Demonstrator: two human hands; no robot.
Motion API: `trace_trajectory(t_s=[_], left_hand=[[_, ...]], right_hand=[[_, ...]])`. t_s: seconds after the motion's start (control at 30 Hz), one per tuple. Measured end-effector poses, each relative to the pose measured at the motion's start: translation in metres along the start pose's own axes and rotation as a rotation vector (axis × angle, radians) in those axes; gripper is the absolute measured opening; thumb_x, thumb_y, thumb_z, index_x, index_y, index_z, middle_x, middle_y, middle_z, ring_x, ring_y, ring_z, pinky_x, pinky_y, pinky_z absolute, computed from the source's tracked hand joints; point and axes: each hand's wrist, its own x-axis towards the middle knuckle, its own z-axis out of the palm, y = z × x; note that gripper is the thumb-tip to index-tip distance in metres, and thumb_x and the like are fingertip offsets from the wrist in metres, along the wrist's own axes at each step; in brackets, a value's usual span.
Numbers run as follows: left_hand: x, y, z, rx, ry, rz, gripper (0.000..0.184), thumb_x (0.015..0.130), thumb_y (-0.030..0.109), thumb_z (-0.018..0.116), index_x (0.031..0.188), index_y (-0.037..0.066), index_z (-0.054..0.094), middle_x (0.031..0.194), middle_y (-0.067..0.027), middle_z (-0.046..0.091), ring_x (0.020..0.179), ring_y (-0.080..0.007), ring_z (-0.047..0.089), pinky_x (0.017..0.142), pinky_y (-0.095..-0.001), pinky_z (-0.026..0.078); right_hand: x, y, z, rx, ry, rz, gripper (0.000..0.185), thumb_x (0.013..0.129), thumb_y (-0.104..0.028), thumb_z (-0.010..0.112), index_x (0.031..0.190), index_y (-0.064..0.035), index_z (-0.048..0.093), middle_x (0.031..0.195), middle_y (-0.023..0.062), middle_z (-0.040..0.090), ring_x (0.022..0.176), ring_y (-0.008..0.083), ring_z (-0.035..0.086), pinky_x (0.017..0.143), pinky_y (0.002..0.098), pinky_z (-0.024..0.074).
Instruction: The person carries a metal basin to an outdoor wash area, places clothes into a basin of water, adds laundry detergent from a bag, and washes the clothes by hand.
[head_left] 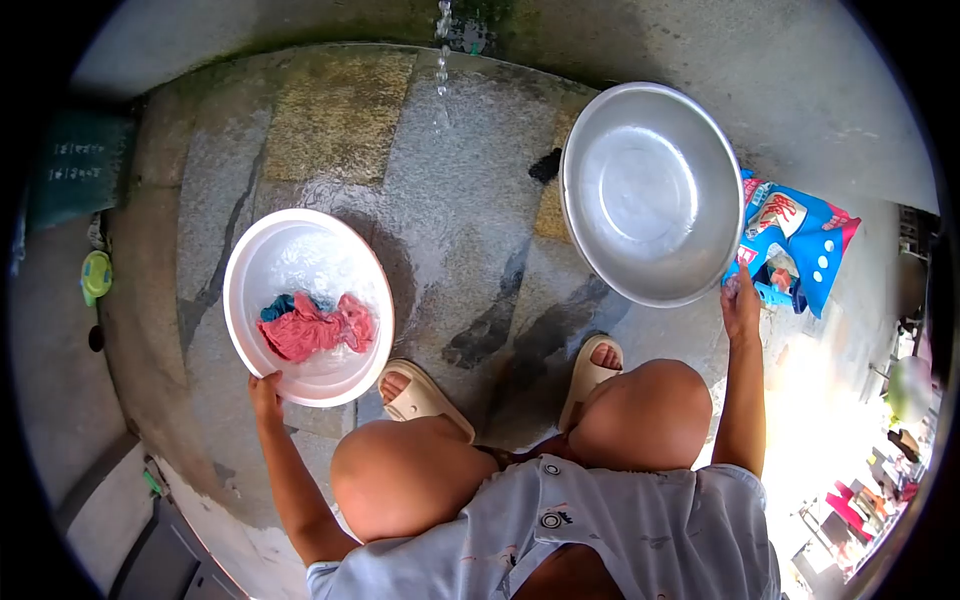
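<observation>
My left hand (265, 398) is closed on the near-left rim of a white plastic basin (254, 340). In the basin, a pink cloth (300, 332) and a dark teal cloth (283, 307) lie in shallow water. Off to the right, the fingers of my right hand (740, 304) are closed at the near-left edge of a blue bag (826, 240), which looks like a detergent bag and gapes open. Right beside that hand is the rim of a large metal basin (650, 200) with a bare inside; whether the fingers also touch it I cannot tell.
A thin stream of water (443, 50) falls at the back onto wet stone paving (470, 160). A small black item (545, 165) lies by the metal basin. My sandals (424, 400) stand between the basins. A yellow-green object (96, 277) is at the far left.
</observation>
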Motion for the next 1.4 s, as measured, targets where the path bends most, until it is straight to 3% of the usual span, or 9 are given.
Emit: trace_trajectory(t_s=[0.1, 0.23, 0.33, 0.5, 0.57, 0.67, 0.77, 1.0, 1.4], left_hand=[[0.015, -0.004, -0.005, 0.281, 0.235, 0.218, 0.058, 0.073, 0.001, 0.063, 0.130, 0.001, 0.050, 0.120, -0.0160, 0.059, 0.105, -0.0316, 0.060, 0.094, -0.0391, 0.048], [-0.004, 0.069, 0.067, 0.774, 0.660, 0.892, 0.057, 0.077, 0.003, 0.063, 0.132, 0.000, 0.048, 0.125, -0.0230, 0.053, 0.114, -0.0378, 0.053, 0.104, -0.0442, 0.040], [-0.042, 0.133, 0.160, 0.551, 0.265, 1.155, 0.044, 0.079, -0.005, 0.059, 0.123, -0.001, 0.055, 0.117, -0.0175, 0.058, 0.111, -0.0337, 0.055, 0.100, -0.0410, 0.042], [-0.091, 0.138, 0.329, 0.343, -0.604, 1.002, 0.031, 0.085, 0.009, 0.068, 0.115, 0.002, 0.061, 0.104, -0.0136, 0.063, 0.095, -0.0231, 0.062, 0.079, -0.0319, 0.051], [-0.106, 0.114, 0.385, 0.429, -0.918, 0.684, 0.038, 0.093, 0.024, 0.068, 0.123, 0.006, 0.055, 0.106, -0.0083, 0.062, 0.099, -0.0167, 0.060, 0.090, -0.0315, 0.048], [-0.150, 0.111, 0.439, 0.277, -1.197, 0.167, 0.054, 0.095, 0.039, 0.065, 0.131, 0.003, 0.046, 0.114, -0.0137, 0.061, 0.104, -0.0185, 0.060, 0.089, -0.0330, 0.050], [-0.180, 0.120, 0.443, 0.215, -1.319, 0.053, 0.062, 0.095, 0.039, 0.064, 0.136, 0.001, 0.040, 0.119, -0.0149, 0.060, 0.106, -0.0185, 0.061, 0.087, -0.0326, 0.052], [-0.159, 0.122, 0.384, -0.087, -0.821, 0.429, 0.040, 0.092, 0.010, 0.063, 0.126, -0.002, 0.044, 0.111, -0.0137, 0.063, 0.096, -0.0195, 0.065, 0.074, -0.0306, 0.057], [-0.059, 0.125, 0.302, -0.279, -0.401, 0.150, 0.033, 0.090, 0.003, 0.060, 0.118, -0.006, 0.045, 0.097, -0.0152, 0.060, 0.081, -0.0231, 0.067, 0.066, -0.0322, 0.061]], right_hand=[[0.004, 0.027, -0.025, -0.242, -0.088, 0.177, 0.054, 0.084, -0.058, 0.070, 0.095, -0.0067, 0.056, 0.069, -0.0023, 0.051, 0.050, 0.0065, 0.044, 0.042, 0.0208, 0.0306], [0.007, 0.041, 0.004, -0.462, -0.233, 0.171, 0.053, 0.084, -0.050, 0.074, 0.103, -0.0036, 0.055, 0.070, -0.0024, 0.051, 0.049, 0.0056, 0.043, 0.041, 0.0205, 0.0275], [0.008, 0.044, 0.010, -0.536, -0.179, 0.087, 0.040, 0.085, -0.037, 0.072, 0.100, -0.0042, 0.056, 0.069, -0.0017, 0.050, 0.048, 0.0057, 0.042, 0.040, 0.0209, 0.0268], [-0.011, 0.051, 0.015, -0.531, -0.150, 0.117, 0.025, 0.084, -0.028, 0.068, 0.091, -0.0062, 0.057, 0.064, -0.0019, 0.048, 0.044, 0.0064, 0.039, 0.038, 0.0232, 0.0250], [-0.038, 0.047, 0.028, -0.453, -0.079, 0.109, 0.017, 0.084, -0.022, 0.065, 0.084, -0.0077, 0.056, 0.060, -0.0027, 0.046, 0.043, 0.0068, 0.038, 0.038, 0.0238, 0.0243], [-0.055, 0.038, 0.025, -0.220, -0.148, 0.010, 0.012, 0.083, -0.016, 0.062, 0.082, -0.0074, 0.055, 0.060, -0.0024, 0.045, 0.042, 0.0067, 0.037, 0.038, 0.0238, 0.0242], [-0.086, 0.018, 0.028, -0.109, -0.133, 0.026, 0.007, 0.081, -0.008, 0.061, 0.083, -0.0071, 0.055, 0.066, -0.0013, 0.049, 0.044, 0.0064, 0.036, 0.039, 0.0229, 0.0235], [-0.119, -0.033, 0.127, -0.334, -0.350, -0.124, 0.026, 0.081, -0.010, 0.066, 0.105, -0.0033, 0.058, 0.080, 0.0004, 0.056, 0.056, 0.0052, 0.042, 0.046, 0.0214, 0.0264], [-0.049, 0.030, 0.333, -0.545, -0.715, -0.137, 0.021, 0.082, -0.024, 0.066, 0.080, -0.0047, 0.059, 0.062, -0.0009, 0.049, 0.049, 0.0077, 0.041, 0.044, 0.0247, 0.0274]])
